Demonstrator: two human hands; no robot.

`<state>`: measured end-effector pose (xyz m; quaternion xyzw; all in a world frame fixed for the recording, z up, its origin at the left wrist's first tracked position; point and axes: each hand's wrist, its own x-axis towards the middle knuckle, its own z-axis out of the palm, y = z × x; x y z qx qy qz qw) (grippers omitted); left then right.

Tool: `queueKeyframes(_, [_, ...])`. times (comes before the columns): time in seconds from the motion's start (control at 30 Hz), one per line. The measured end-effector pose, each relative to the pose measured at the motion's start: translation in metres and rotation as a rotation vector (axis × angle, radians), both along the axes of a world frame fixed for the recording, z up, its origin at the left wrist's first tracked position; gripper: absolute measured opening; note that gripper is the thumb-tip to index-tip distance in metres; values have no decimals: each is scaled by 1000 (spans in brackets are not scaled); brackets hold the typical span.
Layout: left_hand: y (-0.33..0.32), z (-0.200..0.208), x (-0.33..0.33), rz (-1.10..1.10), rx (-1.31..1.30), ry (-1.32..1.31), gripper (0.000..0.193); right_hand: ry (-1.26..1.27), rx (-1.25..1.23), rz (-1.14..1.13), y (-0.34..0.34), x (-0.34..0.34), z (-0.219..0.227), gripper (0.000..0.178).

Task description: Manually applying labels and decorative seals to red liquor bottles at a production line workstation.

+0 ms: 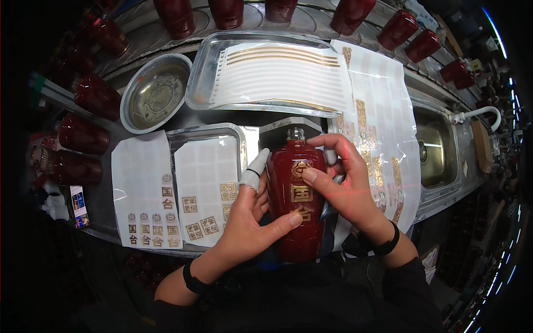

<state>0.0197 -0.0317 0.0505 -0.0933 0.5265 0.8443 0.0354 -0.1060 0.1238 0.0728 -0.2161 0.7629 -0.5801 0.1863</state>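
A glossy dark red bottle (295, 238) with gold lettering and a gold emblem on its front stands before me, its clear glass neck uncapped. From the left, my left hand (250, 211) wraps it, thumb pressed on the lower lettering; a pale finger cover with a dark band sits on one finger. On the other side my right hand (347, 191) grips it, thumb on the gold emblem and index finger by the shoulder. Behind the bottle some of my right fingers are hidden. Dark bands circle both wrists.
Sheets of gold decals (147, 188) lie left, some on a metal tray (242, 145). Beyond are a metal bowl of liquid (126, 102) and a tray (194, 91) with gold-striped sheets. A long decal sheet (388, 89) lies right, beside a sink (438, 158). Red bottles (350, 15) line the conveyor.
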Motion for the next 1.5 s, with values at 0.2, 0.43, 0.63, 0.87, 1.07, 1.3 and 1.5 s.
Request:
queueKeyframes(0.2, [3, 3, 0, -6, 9, -16, 99, -1, 39, 10, 3, -1, 4, 44])
queueKeyframes(0.43, [2, 3, 0, 20, -2, -2, 97, -339, -219, -55, 3, -1, 11, 31])
queueKeyframes(0.63, [13, 19, -14, 150, -7, -138, 87, -685, -423, -307, 32, -35, -10, 28])
queueKeyframes(0.87, [11, 14, -14, 173, 1, -124, 87, -192, -253, -135, 8, 8, 40, 46])
queueKeyframes(1.07, [11, 14, -18, 195, 8, -79, 87, 558, 103, 263, 4, -1, 55, 27])
queueKeyframes(1.3, [8, 16, -20, 224, 32, -79, 85, 467, 108, 109, -11, -33, 53, 25])
queueKeyframes(1.5, [6, 17, -19, 218, 11, -90, 83, 650, 89, 76, -11, -29, 51, 28])
